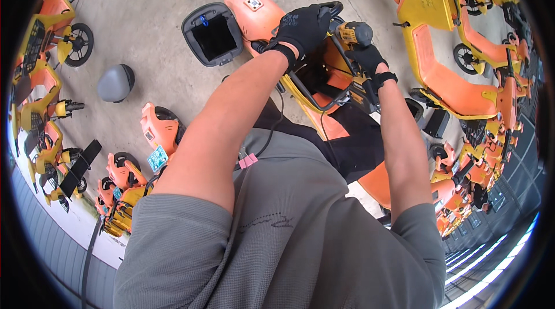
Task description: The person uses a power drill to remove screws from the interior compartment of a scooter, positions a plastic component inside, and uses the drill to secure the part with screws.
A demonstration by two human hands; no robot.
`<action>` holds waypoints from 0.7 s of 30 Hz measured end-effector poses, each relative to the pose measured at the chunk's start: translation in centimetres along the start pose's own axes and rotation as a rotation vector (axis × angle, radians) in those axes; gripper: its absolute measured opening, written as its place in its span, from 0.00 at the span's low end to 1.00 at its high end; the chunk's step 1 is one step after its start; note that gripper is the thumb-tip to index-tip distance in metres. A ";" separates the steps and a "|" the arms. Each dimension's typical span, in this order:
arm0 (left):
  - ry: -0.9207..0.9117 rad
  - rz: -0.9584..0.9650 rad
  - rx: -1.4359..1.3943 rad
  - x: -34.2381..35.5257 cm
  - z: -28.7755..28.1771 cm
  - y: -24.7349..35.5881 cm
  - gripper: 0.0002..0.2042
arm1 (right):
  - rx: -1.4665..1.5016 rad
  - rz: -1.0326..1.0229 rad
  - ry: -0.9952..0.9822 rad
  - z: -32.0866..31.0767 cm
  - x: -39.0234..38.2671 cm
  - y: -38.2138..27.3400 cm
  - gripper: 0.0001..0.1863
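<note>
In black gloves, both of my hands are over an orange and yellow scooter in front of me. My right hand is closed around a yellow and black power drill, whose front end points left toward the scooter's frame. Just left of the drill, my left hand rests with curled fingers at a black tubular bar on the scooter; its fingertips are partly hidden. Below the hands, the scooter's yellow-edged frame surrounds a dark open cavity.
On the concrete floor to the left lie a dark grey rounded box and a grey saddle. Orange and yellow scooters stand along the left side, and another large one is close on the right. A black cable hangs near my body.
</note>
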State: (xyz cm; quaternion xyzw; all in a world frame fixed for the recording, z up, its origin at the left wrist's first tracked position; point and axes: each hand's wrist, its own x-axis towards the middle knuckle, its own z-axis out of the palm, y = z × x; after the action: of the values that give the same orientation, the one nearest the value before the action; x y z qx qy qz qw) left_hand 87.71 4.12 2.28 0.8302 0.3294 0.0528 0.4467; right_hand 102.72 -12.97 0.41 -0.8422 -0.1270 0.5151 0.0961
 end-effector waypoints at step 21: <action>-0.058 -0.039 0.010 -0.1 -0.4 0.5 0.20 | -0.219 -0.160 0.418 1.9 -1.5 -1.4 0.22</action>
State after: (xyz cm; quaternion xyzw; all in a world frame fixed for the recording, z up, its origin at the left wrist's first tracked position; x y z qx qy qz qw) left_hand 87.74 4.17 2.87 0.8268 0.3328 0.0184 0.4530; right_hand 100.18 -12.09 1.22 -0.9231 -0.2258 0.3034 0.0691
